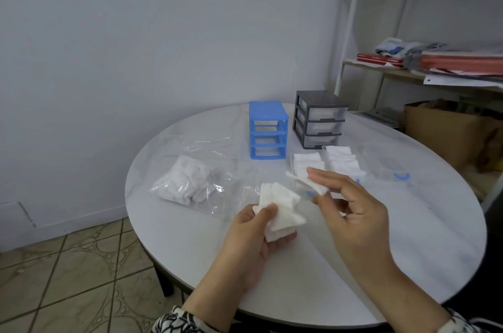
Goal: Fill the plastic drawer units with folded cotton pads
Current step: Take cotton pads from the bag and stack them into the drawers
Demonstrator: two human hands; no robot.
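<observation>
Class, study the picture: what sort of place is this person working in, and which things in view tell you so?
Probably a room in a home or small office, not a factory: a round white table, patterned floor tiles, and a shelf piled with books and papers beside a cardboard box.

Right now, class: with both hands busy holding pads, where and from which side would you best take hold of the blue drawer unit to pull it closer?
Grip the blue drawer unit by its two solid side walls near the top, coming from above. It stands upright, its open front faces you, and the grey drawer unit stands apart on its right, probably leaving finger room.
</observation>
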